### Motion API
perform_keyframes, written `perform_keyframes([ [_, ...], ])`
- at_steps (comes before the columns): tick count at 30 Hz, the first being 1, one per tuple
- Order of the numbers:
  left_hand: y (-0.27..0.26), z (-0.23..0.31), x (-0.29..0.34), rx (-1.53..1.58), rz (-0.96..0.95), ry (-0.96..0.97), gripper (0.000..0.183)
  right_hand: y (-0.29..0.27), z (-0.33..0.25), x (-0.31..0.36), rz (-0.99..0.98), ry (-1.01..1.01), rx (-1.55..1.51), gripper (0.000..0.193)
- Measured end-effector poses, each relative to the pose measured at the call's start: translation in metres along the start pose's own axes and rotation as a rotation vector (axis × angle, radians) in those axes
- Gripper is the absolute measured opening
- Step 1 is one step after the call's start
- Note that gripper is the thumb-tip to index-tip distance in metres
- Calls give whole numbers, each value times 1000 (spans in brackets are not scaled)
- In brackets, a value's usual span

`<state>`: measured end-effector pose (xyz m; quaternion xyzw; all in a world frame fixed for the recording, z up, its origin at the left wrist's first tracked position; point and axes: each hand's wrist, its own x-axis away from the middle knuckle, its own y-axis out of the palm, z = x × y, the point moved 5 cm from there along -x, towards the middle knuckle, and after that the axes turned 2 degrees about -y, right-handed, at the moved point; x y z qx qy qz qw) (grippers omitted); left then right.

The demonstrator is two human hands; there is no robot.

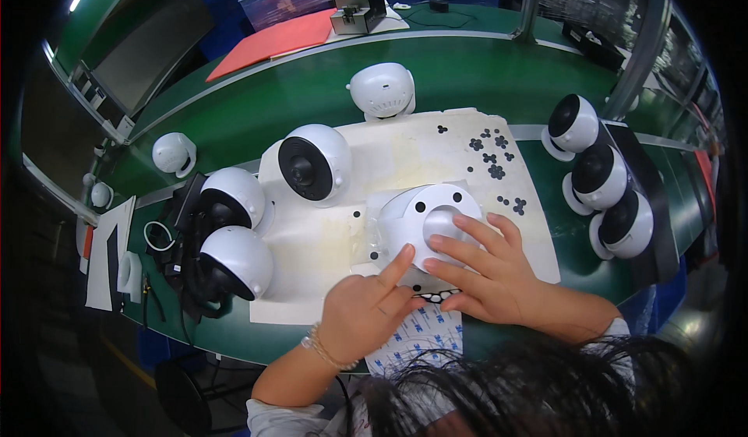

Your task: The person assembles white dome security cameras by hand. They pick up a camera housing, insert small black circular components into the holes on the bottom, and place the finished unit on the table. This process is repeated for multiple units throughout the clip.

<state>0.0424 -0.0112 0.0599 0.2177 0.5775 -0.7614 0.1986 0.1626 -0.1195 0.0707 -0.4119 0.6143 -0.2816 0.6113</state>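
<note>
A white dome security camera (401,211) lies with its round base facing up. Two black round pads (421,207) show on the base's far side. My left hand (362,312) touches the base's near-left rim with a stretched index finger, its other fingers partly bent. Across the base spread the fingers of my right hand (495,269), covering part of its hollow centre. Below both hands sits a sheet with blue print (421,336), and black and white shapes show at its upper edge. A loose black dot (356,214) lies left of the camera.
A white board (312,258) covers the green table (234,336). Loose black pads (489,158) cluster at its far right. More cameras stand left (249,254), behind (382,90) and right (615,176). Dark cables (175,258) and pliers (152,293) lie at left; a metal box (360,10) stands far back.
</note>
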Motion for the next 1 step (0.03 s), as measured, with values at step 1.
perform_keyframes([
  [1, -5, -4, 2, 12, -18, 35, 16, -2, -2, -4, -32, -23, 42, 44],
])
